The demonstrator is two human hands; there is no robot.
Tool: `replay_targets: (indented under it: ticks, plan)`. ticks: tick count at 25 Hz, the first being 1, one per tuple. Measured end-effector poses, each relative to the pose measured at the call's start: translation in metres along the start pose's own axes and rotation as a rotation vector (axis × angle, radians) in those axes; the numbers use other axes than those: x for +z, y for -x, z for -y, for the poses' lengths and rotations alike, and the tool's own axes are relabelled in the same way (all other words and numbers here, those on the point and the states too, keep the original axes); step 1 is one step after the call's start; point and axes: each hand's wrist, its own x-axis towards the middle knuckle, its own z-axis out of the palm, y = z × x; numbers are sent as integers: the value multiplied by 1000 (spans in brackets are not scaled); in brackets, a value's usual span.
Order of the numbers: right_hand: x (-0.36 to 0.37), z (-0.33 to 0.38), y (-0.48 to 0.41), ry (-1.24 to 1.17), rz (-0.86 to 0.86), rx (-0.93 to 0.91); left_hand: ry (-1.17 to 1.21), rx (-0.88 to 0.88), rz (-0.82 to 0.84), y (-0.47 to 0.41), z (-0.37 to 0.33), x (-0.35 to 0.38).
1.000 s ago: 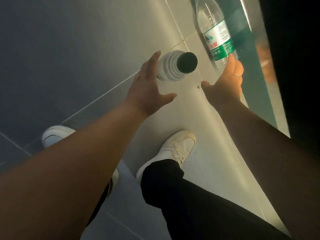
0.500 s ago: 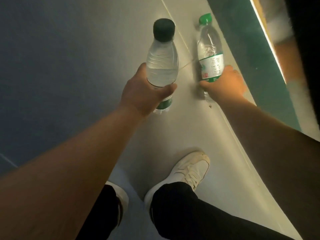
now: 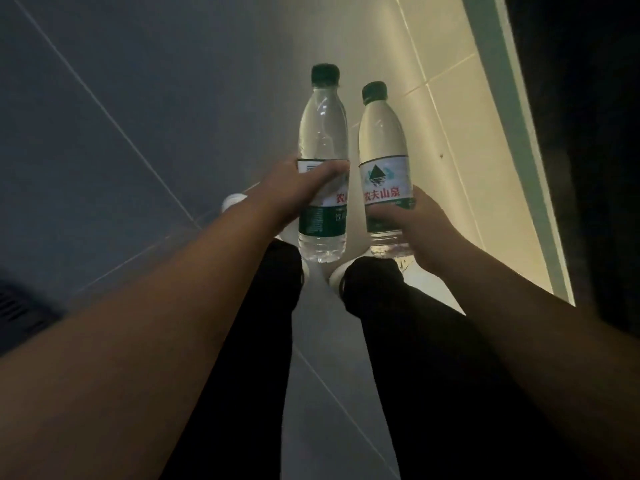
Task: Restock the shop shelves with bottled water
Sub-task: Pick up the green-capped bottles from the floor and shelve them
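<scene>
I hold two clear water bottles with dark green caps and green-and-white labels, side by side above the floor. My left hand (image 3: 294, 188) grips the left bottle (image 3: 323, 140) around its label, thumb across the front. My right hand (image 3: 412, 230) grips the right bottle (image 3: 381, 133) low down, near its base. Both bottles stand roughly upright and nearly touch. No shelf shelves are visible in the head view.
Grey tiled floor (image 3: 138, 98) lies below, lit pale yellow toward the right. A green-edged base of a unit (image 3: 519, 133) runs along the right, dark beyond it. My black trousers and white shoes (image 3: 233, 202) are under the bottles.
Both hands closed on the bottles at the floor and lifted them. The bottles came up and together in front of me, and my feet drew side by side.
</scene>
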Motion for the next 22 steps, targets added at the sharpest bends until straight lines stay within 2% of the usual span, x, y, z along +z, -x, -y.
replay_targets:
  ticks: [2,5,10,16,22]
  plan:
    - [13,36,74,-43,13,-33,85,4,37,71,-19,-14]
    - [30,96,190,-64,59,-106,234,17,-6,185,-51,-26]
    - [51,164,351,-3,171,-243,444,194,-84,362,-94,-32]
    - [47,198,484,157,489,-390,578,448,-354,545,-98,6]
    - [53,187,591,299,743,-502,781,646,-618,675,-59,77]
